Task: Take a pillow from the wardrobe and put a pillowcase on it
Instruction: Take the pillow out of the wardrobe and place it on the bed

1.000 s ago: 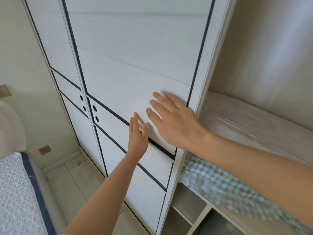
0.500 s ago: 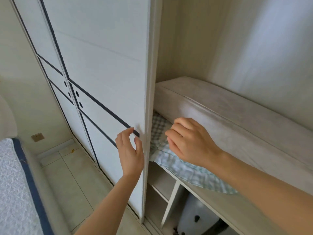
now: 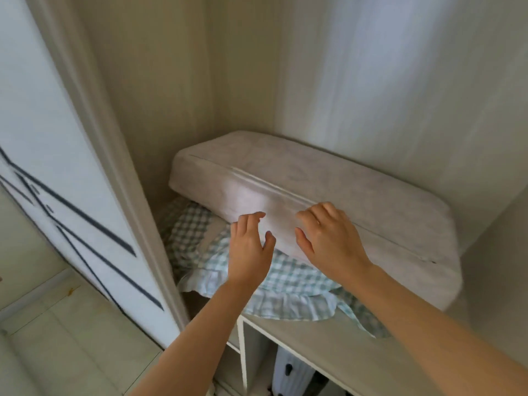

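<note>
A long pale grey pillow (image 3: 328, 178) lies on the wardrobe shelf (image 3: 328, 347), resting on a green-and-white checked pillowcase (image 3: 288, 284) with a frilled edge. My left hand (image 3: 248, 250) hovers open at the pillow's front side, fingers spread, just over the checked cloth. My right hand (image 3: 328, 241) is open too, its fingertips at the pillow's front seam. Neither hand grips anything.
The white sliding wardrobe door (image 3: 65, 178) with dark trim stands pushed to the left, blurred. Below the shelf is a compartment divider (image 3: 243, 350) and a white suitcase-like object (image 3: 291, 375). Tiled floor (image 3: 71, 338) shows at the lower left.
The door has slid further left, uncovering the whole pillow. Both hands left the door edge and moved up and right to the pillow's front; the view swung right.
</note>
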Motion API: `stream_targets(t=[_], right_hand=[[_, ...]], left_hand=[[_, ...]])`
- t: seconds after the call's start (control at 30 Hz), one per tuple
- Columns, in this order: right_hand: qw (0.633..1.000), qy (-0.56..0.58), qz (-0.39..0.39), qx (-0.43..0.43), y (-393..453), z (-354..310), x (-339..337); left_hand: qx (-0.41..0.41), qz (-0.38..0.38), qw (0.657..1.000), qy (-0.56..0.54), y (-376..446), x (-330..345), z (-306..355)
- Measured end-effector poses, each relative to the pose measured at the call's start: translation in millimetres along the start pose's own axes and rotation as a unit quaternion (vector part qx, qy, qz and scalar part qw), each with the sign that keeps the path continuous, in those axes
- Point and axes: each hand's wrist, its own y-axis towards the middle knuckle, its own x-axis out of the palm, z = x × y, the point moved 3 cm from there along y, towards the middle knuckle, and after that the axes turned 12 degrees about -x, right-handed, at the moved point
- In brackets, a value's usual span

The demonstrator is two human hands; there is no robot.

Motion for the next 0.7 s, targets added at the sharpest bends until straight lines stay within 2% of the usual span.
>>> stream_targets(t=[0.13, 0.23, 0.3, 0.37, 0.53, 0.6, 0.7], right_hand=[[0.993, -0.01, -0.099, 0.056, -8, 31, 25], [0.978, -0.012, -0.19, 0.084, -11, 45, 52], [0.968, -0.025, -0.221, 0.113, -6, 51, 65], [0.962, -0.037, -0.235, 0.132, 7, 52, 76], [0.963, -0.038, -0.232, 0.131, 42, 55, 95], [0.961, -0.048, -0.244, 0.123, 47, 62, 100], [0.96, -0.07, -0.251, 0.105, 45, 67, 105]], left_hand=[[-0.037, -0.008, 0.998, 0.052, 43, 28, 3], [-0.163, 0.004, 0.987, -0.013, 73, 39, -8], [-0.276, 0.01, 0.956, -0.093, 89, 45, -19], [-0.366, 0.015, 0.918, -0.152, 101, 50, -29], [-0.481, 0.029, 0.85, -0.211, 126, 61, -57], [-0.498, 0.0, 0.828, -0.258, 127, 69, -68], [-0.496, -0.024, 0.816, -0.297, 124, 79, -79]])
